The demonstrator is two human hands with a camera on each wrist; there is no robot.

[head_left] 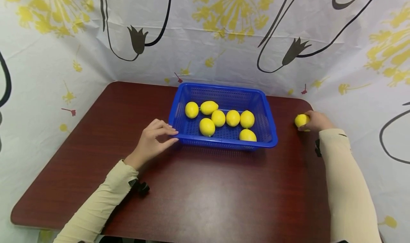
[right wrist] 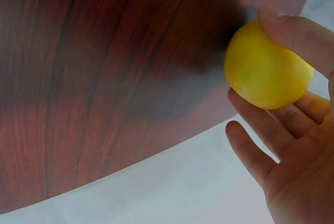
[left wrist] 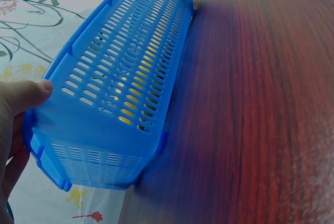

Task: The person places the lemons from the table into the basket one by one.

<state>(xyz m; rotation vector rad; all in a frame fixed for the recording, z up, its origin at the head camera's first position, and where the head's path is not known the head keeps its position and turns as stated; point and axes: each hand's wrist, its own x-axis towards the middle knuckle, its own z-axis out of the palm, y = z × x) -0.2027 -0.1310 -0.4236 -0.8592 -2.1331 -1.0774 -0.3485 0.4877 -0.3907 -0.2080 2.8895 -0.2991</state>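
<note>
A blue plastic basket (head_left: pixel 224 140) with slotted walls stands at the back middle of the table, several yellow lemons (head_left: pixel 207 127) lying apart or touching on its floor. At its front left corner, my left hand (head_left: pixel 153 140) holds the rim between thumb and fingers. The left wrist view shows the thumb (left wrist: pixel 39 91) against the outer wall, the other fingers partly hidden behind the corner. Off to the right of the basket, my right hand (head_left: pixel 317 121) grips a single lemon (right wrist: pixel 269 67), thumb on one side and fingers on the other, near the table's right edge.
The dark red-brown table (head_left: pixel 205 193) has rounded corners. A white patterned sheet (head_left: pixel 221 54) hangs behind it and along both sides, close to the right hand. Small black devices (head_left: pixel 139 187) are strapped at the wrists.
</note>
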